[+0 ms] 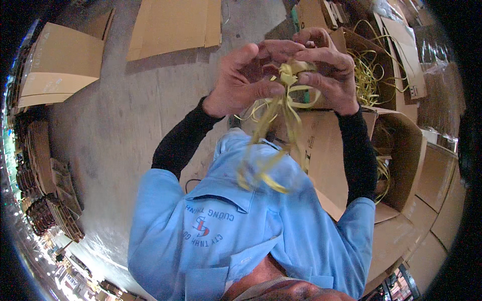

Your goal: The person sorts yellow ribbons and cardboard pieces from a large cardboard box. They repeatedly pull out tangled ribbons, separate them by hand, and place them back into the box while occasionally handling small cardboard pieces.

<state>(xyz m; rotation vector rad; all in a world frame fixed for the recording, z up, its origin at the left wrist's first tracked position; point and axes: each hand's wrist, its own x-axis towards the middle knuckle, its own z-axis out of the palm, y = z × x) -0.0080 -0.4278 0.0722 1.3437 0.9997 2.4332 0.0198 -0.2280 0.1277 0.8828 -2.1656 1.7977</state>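
A bundle of thin, flat yellow straps (288,75) is gathered in a knot-like loop between my hands, in front of my chest. My right hand (329,67) pinches the bunched part between thumb and fingers. On the other side my left hand (248,75) is curled around it, its thumb against the straps and its fingertips partly hidden behind them. Loose strap ends hang below the knot, blurred by motion, over my light blue shirt (261,200).
An open carton (371,55) at the upper right holds a tangle of yellow straps. Below it, another open carton (401,155) has a few straps inside. Flattened cardboard (175,25) and a brown box (65,60) lie on the grey floor (135,100) at the left.
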